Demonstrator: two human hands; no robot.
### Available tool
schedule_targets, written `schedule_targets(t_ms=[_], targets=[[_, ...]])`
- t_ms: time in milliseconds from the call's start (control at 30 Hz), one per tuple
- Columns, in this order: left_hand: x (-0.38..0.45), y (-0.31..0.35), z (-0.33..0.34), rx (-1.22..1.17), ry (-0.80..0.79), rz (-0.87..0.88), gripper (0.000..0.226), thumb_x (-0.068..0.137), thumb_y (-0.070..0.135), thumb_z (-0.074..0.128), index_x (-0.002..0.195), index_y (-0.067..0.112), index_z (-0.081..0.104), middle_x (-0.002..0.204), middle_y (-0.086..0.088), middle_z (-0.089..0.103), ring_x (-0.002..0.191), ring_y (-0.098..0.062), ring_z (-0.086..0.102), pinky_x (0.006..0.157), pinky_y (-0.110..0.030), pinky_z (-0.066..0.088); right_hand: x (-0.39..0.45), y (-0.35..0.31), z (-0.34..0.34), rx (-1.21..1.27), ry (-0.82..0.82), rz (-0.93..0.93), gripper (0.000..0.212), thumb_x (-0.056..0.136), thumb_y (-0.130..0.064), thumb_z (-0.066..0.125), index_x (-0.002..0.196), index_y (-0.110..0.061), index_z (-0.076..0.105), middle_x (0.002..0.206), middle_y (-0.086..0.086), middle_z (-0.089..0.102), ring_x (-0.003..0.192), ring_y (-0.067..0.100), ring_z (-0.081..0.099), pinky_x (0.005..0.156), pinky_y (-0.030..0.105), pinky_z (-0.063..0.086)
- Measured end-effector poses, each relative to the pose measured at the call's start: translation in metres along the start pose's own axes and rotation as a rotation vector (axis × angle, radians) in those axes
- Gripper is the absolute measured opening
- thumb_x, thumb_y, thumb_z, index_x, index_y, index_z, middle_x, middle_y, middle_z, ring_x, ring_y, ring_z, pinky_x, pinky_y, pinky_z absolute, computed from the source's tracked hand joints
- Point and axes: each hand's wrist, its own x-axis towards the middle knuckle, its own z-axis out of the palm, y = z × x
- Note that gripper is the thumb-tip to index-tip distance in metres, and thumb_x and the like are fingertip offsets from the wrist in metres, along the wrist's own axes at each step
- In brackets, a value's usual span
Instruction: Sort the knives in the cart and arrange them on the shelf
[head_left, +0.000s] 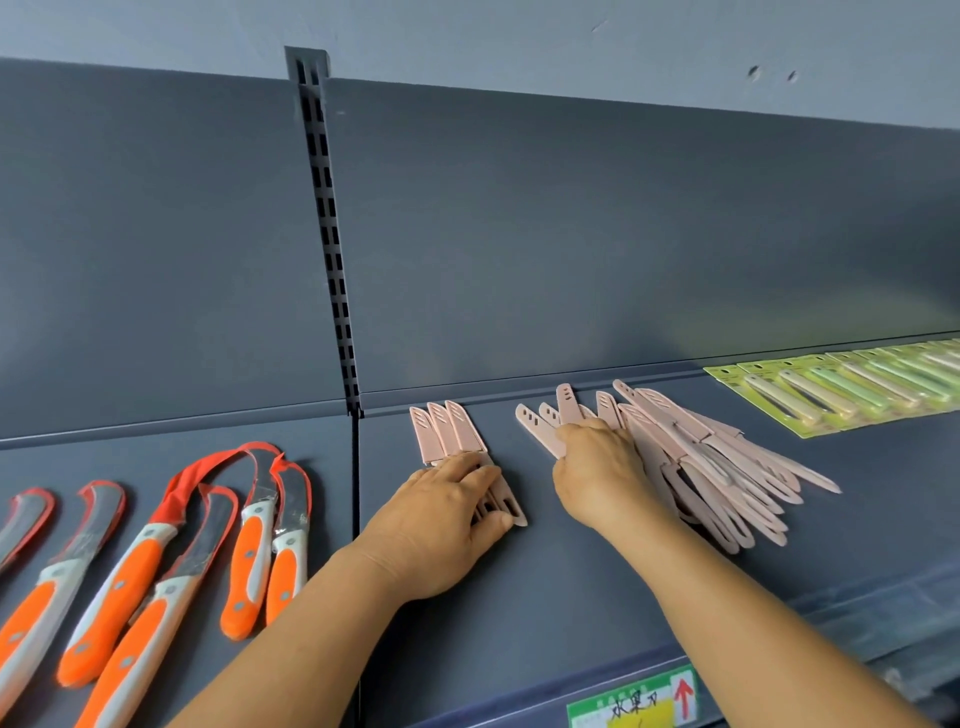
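Three pink sheathed knives (449, 428) lie side by side on the dark grey shelf (545, 587), tips toward the back. My left hand (441, 519) rests flat on their handles, fingers pressed over them. A loose pile of several more pink knives (727, 467) lies to the right. My right hand (597, 467) sits on the left edge of that pile, fingers curled over a few sheaths. Which knife it grips is hidden under the fingers.
Several orange-handled curved knives (156, 561) with red blade guards lie on the left shelf section. Green carded packs (841, 387) are lined up at the far right. A slotted upright (332, 260) divides the back panel. A green price label (634, 701) sits on the front edge.
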Motion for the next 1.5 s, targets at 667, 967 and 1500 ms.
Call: schedule_targets(t_ms=[667,967,1500], targets=[[-0.001,0.003,-0.001,-0.007,0.019,0.01,0.053,0.098,0.047,0.037,0.146,0.024,0.031,0.152,0.01,0.024,0.137,-0.013,0.026,0.111,-0.025,0.02,-0.016,-0.035,0.008,0.625,-0.129,-0.087,0.049,0.093,-0.007,0.036,0.139,-0.023,0.046,0.14,0.004,0.049,0.124,0.023,0.048,0.101,0.032,0.043],[-0.001,0.003,-0.001,-0.003,0.013,0.004,0.054,0.098,0.048,0.037,0.146,0.025,0.029,0.153,0.009,0.024,0.135,-0.016,0.03,0.111,-0.026,0.022,-0.012,-0.035,0.009,0.423,-0.109,-0.121,0.046,0.096,-0.012,0.035,0.141,-0.018,0.043,0.149,0.007,0.034,0.136,0.025,0.032,0.111,0.032,0.031],[0.005,0.016,-0.007,0.145,-0.065,0.051,0.059,0.099,0.049,0.032,0.151,0.024,0.019,0.158,0.004,0.016,0.144,-0.018,0.015,0.117,-0.03,0.01,-0.018,0.004,0.0,-0.08,0.02,-0.13,0.024,0.09,-0.003,0.046,0.11,-0.012,0.055,0.114,0.009,0.052,0.107,0.028,0.05,0.078,0.033,0.043]])
